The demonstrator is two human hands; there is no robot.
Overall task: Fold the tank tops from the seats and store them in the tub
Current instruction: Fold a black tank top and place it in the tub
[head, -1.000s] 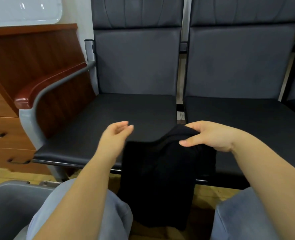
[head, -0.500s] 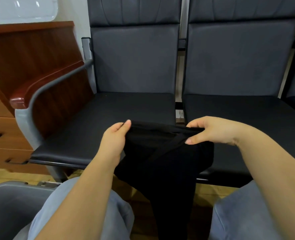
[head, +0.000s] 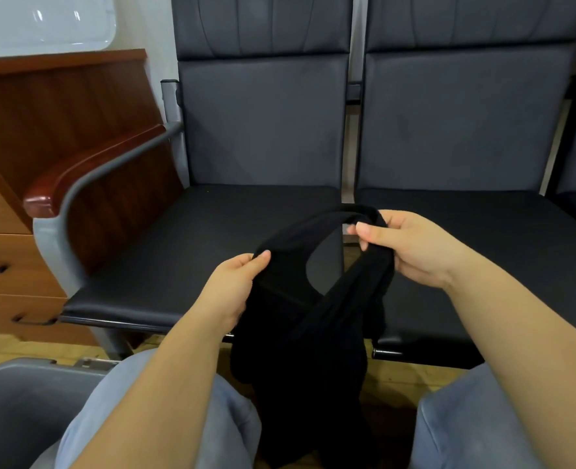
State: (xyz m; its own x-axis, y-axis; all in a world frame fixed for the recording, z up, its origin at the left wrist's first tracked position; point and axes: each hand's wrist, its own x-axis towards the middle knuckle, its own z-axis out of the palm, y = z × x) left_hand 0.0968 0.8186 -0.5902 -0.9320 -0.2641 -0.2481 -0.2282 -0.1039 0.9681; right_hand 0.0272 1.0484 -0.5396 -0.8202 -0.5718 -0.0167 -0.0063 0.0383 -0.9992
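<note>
The black tank top [head: 300,350] hangs in the air in front of the two dark seats, held up between both hands, its body dropping down between the person's knees in light blue trousers [head: 225,428]; one strap arches from hand to hand, and an armhole gapes open below it, showing the seat cushion behind; the left hand [head: 234,286] pinches the fabric at the shoulder edge, thumb on top and fingers curled beneath; the right hand [head: 411,247] grasps the bunched straps, thumb pressed across them and fingers wrapped round behind; the garment's lower part is a dark mass whose folds cannot be made out; behind it, the left seat [head: 192,252] and the right seat [head: 482,231] stand side by side, with upright padded backs and a narrow gap between them; the left seat carries a grey armrest [head: 87,184] capped in glossy red-brown wood; beyond that armrest stands a wooden cabinet [head: 12,265] with drawer handles; the grey tub [head: 26,394] sits at the lower left, beside the person's left knee, on a wooden floor [head: 395,374].
</note>
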